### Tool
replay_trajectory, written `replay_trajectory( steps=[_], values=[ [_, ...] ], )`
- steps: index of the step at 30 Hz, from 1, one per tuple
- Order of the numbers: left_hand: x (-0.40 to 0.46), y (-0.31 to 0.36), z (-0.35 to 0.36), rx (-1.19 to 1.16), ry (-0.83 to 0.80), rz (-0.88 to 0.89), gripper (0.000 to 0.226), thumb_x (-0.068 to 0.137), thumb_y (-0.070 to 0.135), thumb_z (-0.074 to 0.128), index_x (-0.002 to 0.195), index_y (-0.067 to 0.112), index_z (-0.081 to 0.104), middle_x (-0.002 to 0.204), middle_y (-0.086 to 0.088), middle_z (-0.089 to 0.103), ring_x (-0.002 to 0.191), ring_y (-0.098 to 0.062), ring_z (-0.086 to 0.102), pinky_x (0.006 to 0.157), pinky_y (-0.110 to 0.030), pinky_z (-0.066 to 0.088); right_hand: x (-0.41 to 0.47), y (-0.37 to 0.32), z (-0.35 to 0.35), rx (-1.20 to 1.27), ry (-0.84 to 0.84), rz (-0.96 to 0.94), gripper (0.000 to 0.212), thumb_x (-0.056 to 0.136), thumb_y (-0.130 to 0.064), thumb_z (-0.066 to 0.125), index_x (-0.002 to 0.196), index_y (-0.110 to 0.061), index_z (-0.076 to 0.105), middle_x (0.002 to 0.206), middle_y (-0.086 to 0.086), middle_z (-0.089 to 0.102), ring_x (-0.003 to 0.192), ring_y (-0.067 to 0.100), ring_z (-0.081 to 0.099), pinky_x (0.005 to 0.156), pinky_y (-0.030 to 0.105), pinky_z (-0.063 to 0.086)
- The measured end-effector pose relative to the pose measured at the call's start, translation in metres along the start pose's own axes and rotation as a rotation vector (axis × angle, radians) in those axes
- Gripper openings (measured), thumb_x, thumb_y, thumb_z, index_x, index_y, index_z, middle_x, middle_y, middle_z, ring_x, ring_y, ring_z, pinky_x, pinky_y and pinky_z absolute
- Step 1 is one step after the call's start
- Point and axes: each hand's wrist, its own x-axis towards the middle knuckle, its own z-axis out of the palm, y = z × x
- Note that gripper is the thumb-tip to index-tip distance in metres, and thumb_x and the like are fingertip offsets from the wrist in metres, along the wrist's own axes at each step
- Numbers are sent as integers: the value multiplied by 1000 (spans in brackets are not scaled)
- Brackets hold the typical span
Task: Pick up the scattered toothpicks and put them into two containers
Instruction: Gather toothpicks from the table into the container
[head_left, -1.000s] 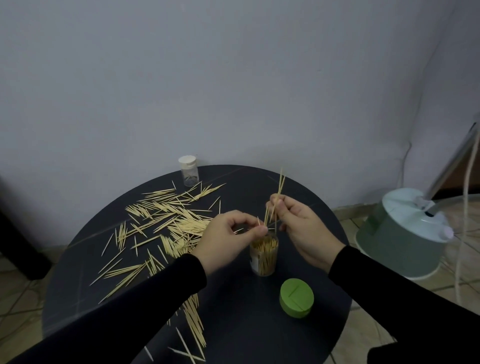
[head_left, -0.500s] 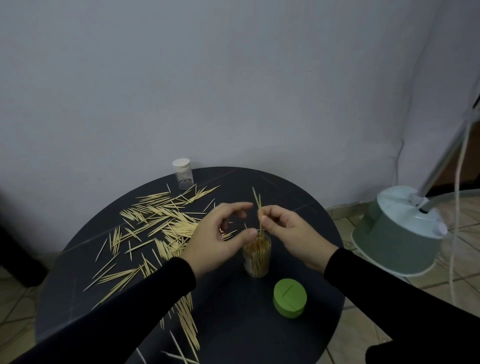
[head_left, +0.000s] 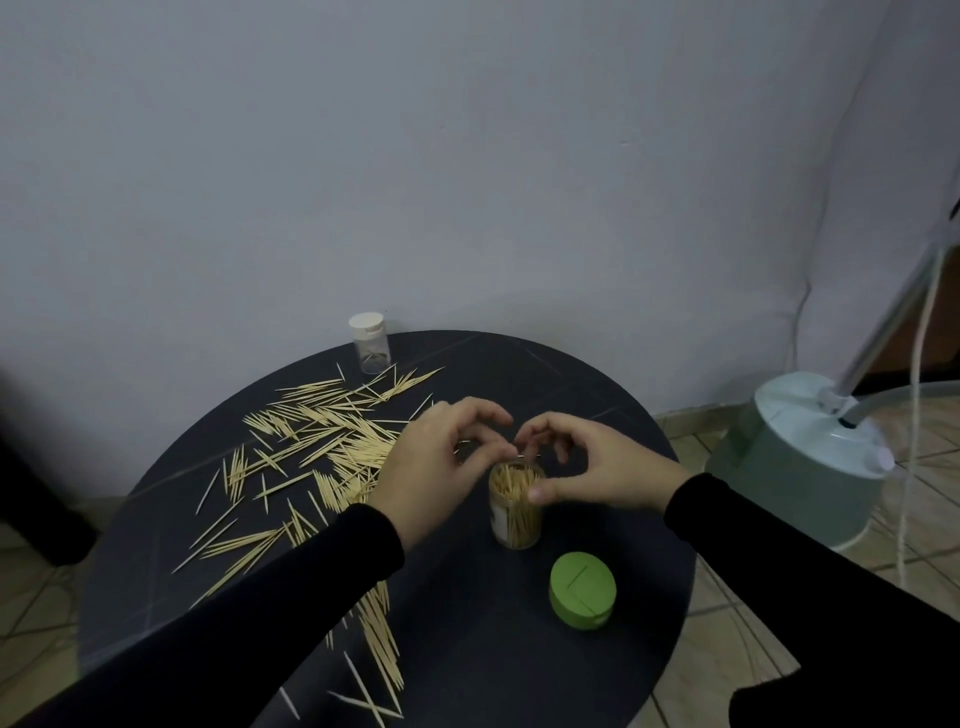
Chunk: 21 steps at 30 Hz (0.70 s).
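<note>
A clear jar (head_left: 516, 512), packed with upright toothpicks, stands open near the middle of a round dark tabletop (head_left: 597, 405). Its green lid (head_left: 583, 591) lies flat on the tabletop just near and right of it. Loose toothpicks (head_left: 322, 441) lie scattered over the left half of the tabletop, with another strip (head_left: 382, 639) running toward the near edge. At the far left edge stands a small clear container with a white cap (head_left: 369, 349), apart from the pile.

Both hands meet over the jar's mouth, black sleeves reaching in from the near corners. The left hand (head_left: 436, 462) arches above the rim from the left, fingers curled, thumb and forefinger tips drawn together at the rim; whether it pinches a toothpick cannot be told. The right hand (head_left: 597, 467) comes from the right, its thumb pressed on the jar's near-right wall and its fingers curved over the far side of the rim, gripping the jar.

A plain pale wall rises behind the tabletop. On the tiled floor to the right sits a pale green appliance base (head_left: 810, 467) with a metal pole and a white cord (head_left: 919, 395).
</note>
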Motion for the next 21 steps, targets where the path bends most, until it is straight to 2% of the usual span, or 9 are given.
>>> replay_trajectory(
  steps=[2,4,7,9,12,14,16,19,21],
  values=[
    [-1,-3,0,113,-26,69,14,82,37,69,93,29,69,81,21,60,87,-5,52,74,-25,45,1,0,-3,-57,-70,39,70,52,-68,73,115,-44,56,102,-20,63,88,6,52,79,25,45],
    [0,-8,0,203,-32,170,22,86,47,59,93,31,72,93,19,63,87,-4,46,74,-13,35,4,0,-4,-123,-104,48,67,53,-68,75,114,-45,59,103,-20,64,91,14,54,78,32,47],
    [-1,-14,-1,227,-37,163,42,93,52,39,112,31,69,116,19,62,97,-5,45,82,-10,32,6,-2,-3,-160,-116,68,54,61,-59,80,110,-43,62,105,-20,64,93,12,55,81,32,47],
    [-3,-16,-2,246,-88,156,48,94,54,32,117,30,67,121,19,62,97,-4,42,82,-13,32,7,-3,-2,-146,-115,69,58,56,-65,78,108,-42,65,104,-20,65,95,10,56,82,33,48],
    [-9,-16,-1,327,-171,274,46,96,54,32,106,34,71,118,22,63,97,-6,44,80,-31,38,10,-2,-1,-140,-96,57,60,51,-70,74,103,-41,68,97,-20,66,89,13,56,78,34,47],
    [-12,-17,0,349,-189,350,44,96,53,34,105,33,72,119,22,62,101,-10,47,81,-34,38,11,-1,-2,-136,-92,40,56,50,-68,76,99,-42,68,95,-19,66,88,17,55,76,36,47],
    [-12,-19,0,326,-162,356,41,96,51,36,110,33,70,121,20,60,104,-12,47,83,-34,39,13,0,-3,-130,-106,47,50,53,-63,80,97,-43,67,95,-19,65,86,14,54,75,35,46],
    [-10,-24,-3,293,-105,299,35,96,46,38,114,34,66,120,19,60,106,-10,47,88,-32,38,17,0,-7,-163,-191,103,65,51,-62,81,110,-43,61,109,-19,61,92,5,51,76,26,43],
    [-7,-29,-6,291,-68,199,36,96,44,36,114,34,65,116,20,59,107,-6,45,90,-33,39,21,1,-11,-200,-266,139,70,59,-53,81,123,-42,54,117,-16,59,101,7,51,83,27,43]
  ],
)
